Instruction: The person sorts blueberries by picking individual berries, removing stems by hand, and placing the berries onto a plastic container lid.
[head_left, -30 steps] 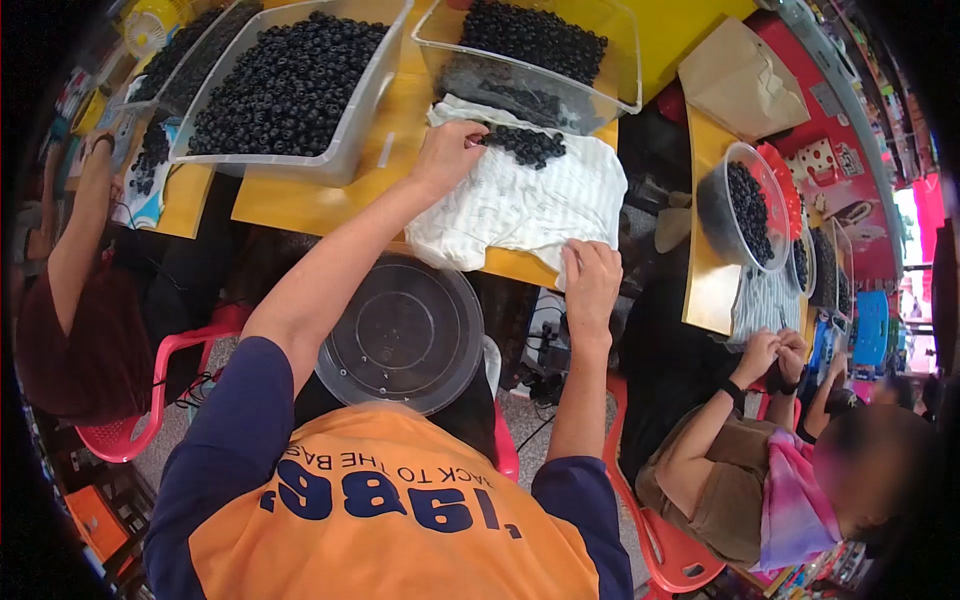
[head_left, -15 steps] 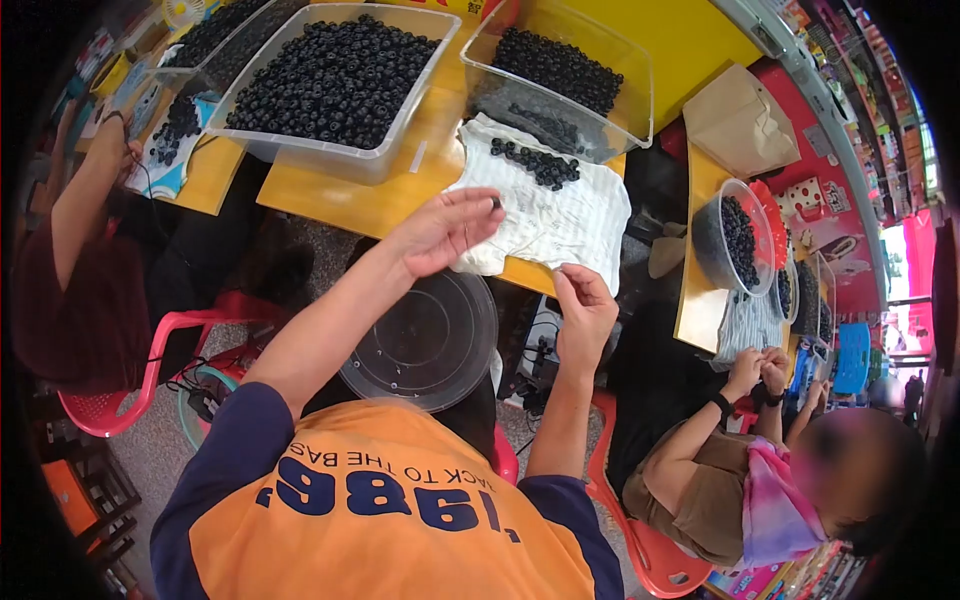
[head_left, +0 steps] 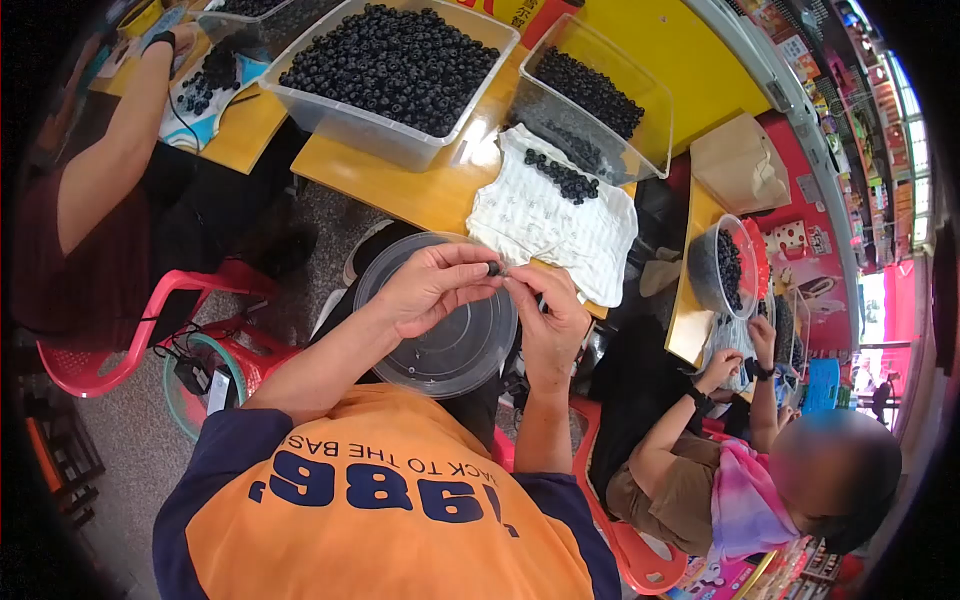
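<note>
My left hand [head_left: 435, 285] is closed, pinching a small dark round bead [head_left: 494, 268] between thumb and fingertips. Right against it, the fingertips of my right hand [head_left: 550, 315] are pinched together at the bead's side; whatever lies between them is too small to make out. Both hands are above a round clear plastic tub [head_left: 450, 350] at my lap. Just beyond them a white cloth [head_left: 550, 225] covers the table edge, with a cluster of loose dark beads [head_left: 565, 180] on it.
A large clear bin [head_left: 375, 125] heaped with dark beads stands on the yellow table [head_left: 370, 190], and a second bin [head_left: 650, 145] sits behind the cloth. A co-worker [head_left: 680, 470] sits at right near a bucket of beads [head_left: 708, 270]. Another person's arm [head_left: 120, 150] reaches in at left.
My two hands have come together from apart, the left bringing the bead to my right fingertips. My view has shifted, and the co-worker's hands at right have moved apart.
</note>
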The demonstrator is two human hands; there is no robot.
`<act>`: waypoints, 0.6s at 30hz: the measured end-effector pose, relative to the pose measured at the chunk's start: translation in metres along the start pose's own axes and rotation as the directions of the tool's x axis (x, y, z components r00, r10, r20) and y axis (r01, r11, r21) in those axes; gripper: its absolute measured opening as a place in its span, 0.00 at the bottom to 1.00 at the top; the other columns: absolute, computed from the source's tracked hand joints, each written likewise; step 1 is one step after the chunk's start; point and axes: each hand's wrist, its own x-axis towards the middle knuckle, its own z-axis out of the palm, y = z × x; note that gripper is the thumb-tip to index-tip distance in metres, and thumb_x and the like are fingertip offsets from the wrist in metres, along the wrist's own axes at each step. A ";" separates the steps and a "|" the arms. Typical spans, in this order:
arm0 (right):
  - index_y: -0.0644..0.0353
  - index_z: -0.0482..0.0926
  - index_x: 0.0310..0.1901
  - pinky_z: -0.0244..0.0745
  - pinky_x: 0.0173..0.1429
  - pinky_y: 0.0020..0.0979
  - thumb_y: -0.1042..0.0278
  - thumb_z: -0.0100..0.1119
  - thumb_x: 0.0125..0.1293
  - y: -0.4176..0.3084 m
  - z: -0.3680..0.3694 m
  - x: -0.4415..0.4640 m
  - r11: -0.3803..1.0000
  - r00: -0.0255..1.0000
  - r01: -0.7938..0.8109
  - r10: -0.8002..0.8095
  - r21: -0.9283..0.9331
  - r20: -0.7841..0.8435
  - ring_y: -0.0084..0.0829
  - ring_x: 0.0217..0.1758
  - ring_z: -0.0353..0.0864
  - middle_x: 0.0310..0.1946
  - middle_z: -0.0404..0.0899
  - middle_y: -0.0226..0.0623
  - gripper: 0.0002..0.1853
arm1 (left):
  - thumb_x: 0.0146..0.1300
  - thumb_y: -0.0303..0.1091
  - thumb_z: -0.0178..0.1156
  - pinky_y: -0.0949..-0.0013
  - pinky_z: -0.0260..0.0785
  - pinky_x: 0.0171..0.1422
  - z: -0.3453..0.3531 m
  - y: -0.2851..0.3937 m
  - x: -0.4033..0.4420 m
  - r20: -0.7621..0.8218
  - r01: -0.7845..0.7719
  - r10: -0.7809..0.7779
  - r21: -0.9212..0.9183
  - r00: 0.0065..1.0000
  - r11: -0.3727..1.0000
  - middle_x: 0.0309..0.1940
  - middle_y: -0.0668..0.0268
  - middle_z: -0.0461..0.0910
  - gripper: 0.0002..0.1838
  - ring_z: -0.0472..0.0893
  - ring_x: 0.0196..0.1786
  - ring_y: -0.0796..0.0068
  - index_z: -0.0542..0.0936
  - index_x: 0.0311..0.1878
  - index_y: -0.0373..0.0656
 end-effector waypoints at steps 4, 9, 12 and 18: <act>0.62 0.83 0.36 0.73 0.39 0.27 0.81 0.67 0.51 -0.004 0.008 -0.003 0.995 0.996 0.077 -0.075 -0.064 0.041 0.30 0.37 0.78 0.33 0.82 0.36 0.09 | 0.65 0.24 0.56 0.72 0.78 0.52 -0.005 0.000 -0.010 -0.035 -0.015 0.016 0.019 0.999 1.000 0.43 0.59 0.81 0.10 0.83 0.45 0.71 0.78 0.49 0.35; 0.62 0.82 0.35 0.72 0.43 0.28 0.80 0.68 0.51 -0.005 0.013 -0.010 0.997 0.996 0.022 -0.015 -0.076 0.091 0.31 0.39 0.78 0.34 0.82 0.36 0.09 | 0.65 0.25 0.57 0.75 0.77 0.50 -0.014 -0.005 -0.013 -0.053 -0.009 0.009 -0.003 0.999 1.000 0.42 0.60 0.81 0.11 0.82 0.44 0.74 0.78 0.49 0.34; 0.62 0.81 0.36 0.71 0.44 0.28 0.78 0.68 0.50 0.001 0.016 -0.016 0.997 0.998 0.004 0.000 -0.072 0.066 0.31 0.38 0.77 0.33 0.81 0.35 0.10 | 0.65 0.24 0.57 0.76 0.77 0.50 -0.015 -0.007 -0.014 -0.059 -0.010 0.013 0.051 0.998 0.999 0.41 0.61 0.81 0.11 0.82 0.43 0.75 0.78 0.49 0.34; 0.62 0.80 0.40 0.68 0.42 0.24 0.75 0.69 0.51 0.029 0.013 -0.021 0.892 0.896 -0.389 0.308 0.231 0.319 0.22 0.36 0.72 0.34 0.77 0.29 0.14 | 0.64 0.26 0.59 0.77 0.75 0.44 -0.026 -0.010 -0.019 -0.034 0.168 -0.164 0.136 0.986 0.976 0.37 0.64 0.81 0.11 0.80 0.36 0.78 0.79 0.48 0.35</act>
